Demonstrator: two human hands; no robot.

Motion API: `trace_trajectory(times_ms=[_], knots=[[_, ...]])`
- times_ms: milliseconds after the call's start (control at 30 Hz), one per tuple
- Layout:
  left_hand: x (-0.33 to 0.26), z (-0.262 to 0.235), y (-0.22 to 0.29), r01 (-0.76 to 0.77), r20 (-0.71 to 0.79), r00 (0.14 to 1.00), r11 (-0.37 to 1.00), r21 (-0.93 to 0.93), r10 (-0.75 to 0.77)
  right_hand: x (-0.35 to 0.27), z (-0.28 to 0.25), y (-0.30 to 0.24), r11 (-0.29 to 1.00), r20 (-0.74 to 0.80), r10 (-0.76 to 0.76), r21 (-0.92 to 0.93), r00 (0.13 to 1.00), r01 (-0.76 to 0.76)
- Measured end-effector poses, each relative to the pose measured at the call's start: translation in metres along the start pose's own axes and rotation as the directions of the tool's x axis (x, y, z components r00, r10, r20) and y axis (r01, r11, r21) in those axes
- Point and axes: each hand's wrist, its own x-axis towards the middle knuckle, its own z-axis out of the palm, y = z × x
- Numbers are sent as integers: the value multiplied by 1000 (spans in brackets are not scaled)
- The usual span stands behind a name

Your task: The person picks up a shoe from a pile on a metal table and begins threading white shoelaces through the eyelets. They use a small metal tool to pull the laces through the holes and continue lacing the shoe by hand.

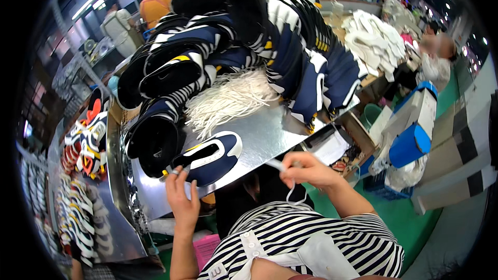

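Overall, a shiny silver metal work table (270, 128) formed the station, its near edge just in front of the person. On it stood a large curved pile of navy, white and black shoe uppers (284, 67), nested in rows. At the foot of these lay a loose heap of thin white cord laces (231, 98).

Nearer the person, a single navy shoe upper with a white eyelet panel (219, 167) rested near the table edge, its dark opening facing up. No lace could be made out in its eyelets.

The left hand (182, 200) had its fingers at the left end of that single upper; whether they pinched or merely steadied it could not be told. The right hand (309, 171), well apart from the upper, was closed on a white lace (289, 195), which hung below in a loop. A blurred pale strip (275, 164) projected leftward from the same fingers; its nature was not established.

Judged from this, lace preparation was in hand; the next move called for bringing a lace end to an eyelet.
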Motion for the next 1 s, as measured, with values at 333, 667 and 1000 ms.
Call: trace_trajectory(times_ms=[333, 667, 1000], knots=[[37, 50, 7, -162, 203, 966, 987, -4, 160, -184, -76, 137, 577, -355, 176, -719, 918, -388], [36, 62, -22, -82, 122, 990, 996, 38, 77, -97, -99, 93, 575, -287, 223, -733, 932, -364], [28, 6, -46, 131, 189, 967, 970, 204, -171, 125, 19, 43, 969, 135, 156, 170, 979, -178]])
